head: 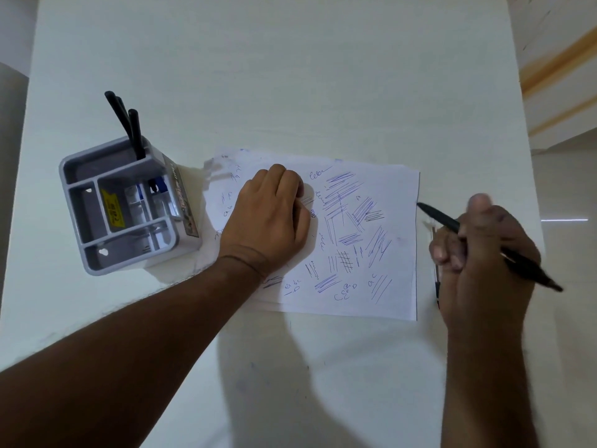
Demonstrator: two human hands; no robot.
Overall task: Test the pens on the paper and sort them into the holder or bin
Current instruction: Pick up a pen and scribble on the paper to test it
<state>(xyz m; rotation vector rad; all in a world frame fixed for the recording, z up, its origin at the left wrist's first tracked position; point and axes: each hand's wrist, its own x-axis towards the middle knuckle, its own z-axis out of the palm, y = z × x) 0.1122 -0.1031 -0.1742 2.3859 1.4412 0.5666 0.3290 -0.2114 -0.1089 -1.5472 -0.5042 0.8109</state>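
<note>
**Mid-sort: one pen in hand, several already in the holder**

The right hand has its fingers curled closed around a black pen, gripped at mid-barrel in a writing hold. The pen's tip points up and left, just at the right edge of the paper, and does not look to be pressed onto the sheet; motion blur on the thumb makes contact hard to judge. Under the same hand, another slim pen lies on the table just beside the paper's right edge, mostly hidden.

The left hand holds nothing: it lies palm down on the left half of the paper, fingers loosely bent, pinning the sheet.

The paper is already crowded with blue and dark scribbles, hatching and small letters, which suggests many tests have been made. To the left, touching the paper's corner or nearly so, stands the grey holder. Three black pens lean upright in its back compartment, and something blue sits in a middle compartment.

By this evidence the task looks well advanced but unfinished: the held pen awaits testing or sorting, and the pen on the table remains. No bin is in view.
</note>
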